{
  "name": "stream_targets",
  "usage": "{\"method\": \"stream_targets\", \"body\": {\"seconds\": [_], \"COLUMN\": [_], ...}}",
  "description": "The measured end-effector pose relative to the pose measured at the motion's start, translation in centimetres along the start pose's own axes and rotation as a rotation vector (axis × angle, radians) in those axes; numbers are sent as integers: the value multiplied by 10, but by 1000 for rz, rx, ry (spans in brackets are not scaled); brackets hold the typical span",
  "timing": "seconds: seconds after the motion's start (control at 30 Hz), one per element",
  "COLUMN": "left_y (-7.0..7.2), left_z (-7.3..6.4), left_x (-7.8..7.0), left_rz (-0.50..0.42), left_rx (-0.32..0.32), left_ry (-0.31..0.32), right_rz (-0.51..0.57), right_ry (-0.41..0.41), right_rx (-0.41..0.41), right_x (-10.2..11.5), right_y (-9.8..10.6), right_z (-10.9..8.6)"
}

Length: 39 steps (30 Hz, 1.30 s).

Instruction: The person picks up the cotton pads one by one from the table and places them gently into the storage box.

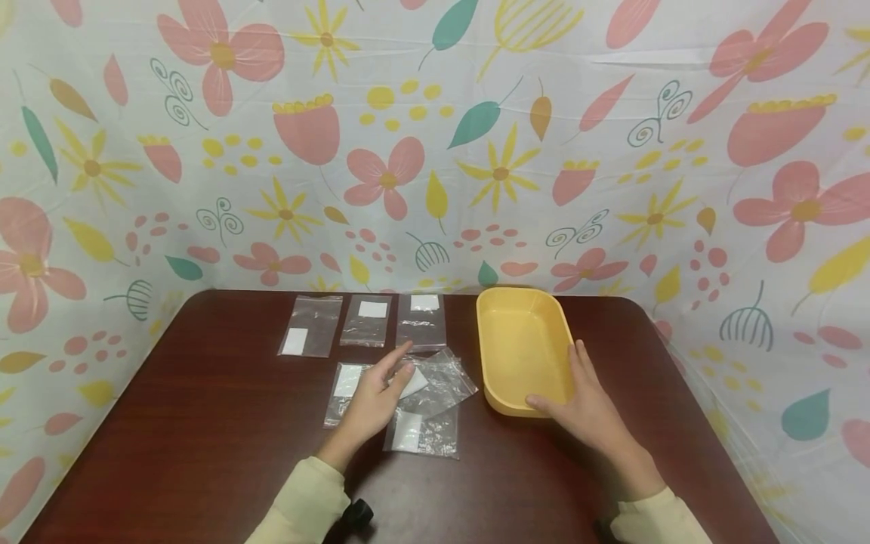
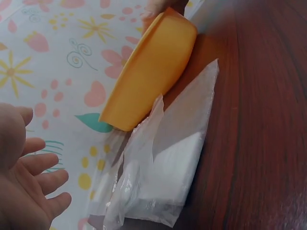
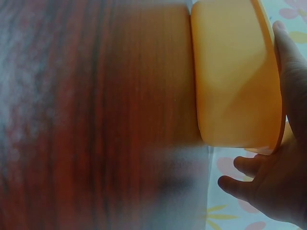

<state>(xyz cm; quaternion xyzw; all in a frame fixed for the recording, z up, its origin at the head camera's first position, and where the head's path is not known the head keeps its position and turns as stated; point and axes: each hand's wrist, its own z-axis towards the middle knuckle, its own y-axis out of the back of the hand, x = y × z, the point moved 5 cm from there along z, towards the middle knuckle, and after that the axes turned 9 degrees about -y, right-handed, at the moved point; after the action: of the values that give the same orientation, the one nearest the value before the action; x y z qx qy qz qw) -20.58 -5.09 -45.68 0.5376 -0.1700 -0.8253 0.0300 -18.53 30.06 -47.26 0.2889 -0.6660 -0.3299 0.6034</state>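
Note:
A yellow plastic tray point(image 1: 526, 351), rounded and open-topped, stands toward the back right of the table. My right hand point(image 1: 591, 404) rests on its near right corner, thumb along the near rim and extended fingers along the right side. In the right wrist view two loosely stretched fingers point(image 3: 242, 177) show beyond the tray's corner. My left hand point(image 1: 375, 397) hovers over clear zip bags with white labels, its fingers relaxed and apart. Under it one bag point(image 1: 445, 381) lies across others, and a labelled bag point(image 1: 424, 434) lies nearest me. The left wrist view shows a bag edge point(image 2: 156, 120) standing up.
Three more clear labelled bags point(image 1: 309, 325) lie in a row along the back of the dark wooden table point(image 1: 170, 423). A flower-patterned cloth point(image 1: 387, 181) hangs behind the table and along both sides.

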Motion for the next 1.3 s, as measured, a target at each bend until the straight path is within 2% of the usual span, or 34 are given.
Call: {"method": "stream_targets", "body": {"seconds": [0.2,0.3,0.4,0.6,0.73,0.87,1.07,1.3], "left_y": [0,-3,-8,-19,-24,-26,-27,-28], "left_z": [-2,-3,-5,-10,-15,-17,-18,-17], "left_x": [8,17,24,35,39,41,42,41], "left_rz": [44,106,201,398,473,512,572,567], "left_rx": [31,76,135,257,320,329,303,261], "left_ry": [11,44,49,-8,-31,-43,-91,-95], "right_rz": [-3,-4,-7,-5,-8,-11,-8,-11], "right_ry": [-4,-3,-1,-2,-4,-8,-17,-13], "right_rx": [6,4,1,0,1,0,4,-2], "right_x": [0,0,0,0,1,0,0,-1], "right_y": [0,0,0,0,0,0,0,0], "right_z": [0,0,0,0,0,1,1,1]}}
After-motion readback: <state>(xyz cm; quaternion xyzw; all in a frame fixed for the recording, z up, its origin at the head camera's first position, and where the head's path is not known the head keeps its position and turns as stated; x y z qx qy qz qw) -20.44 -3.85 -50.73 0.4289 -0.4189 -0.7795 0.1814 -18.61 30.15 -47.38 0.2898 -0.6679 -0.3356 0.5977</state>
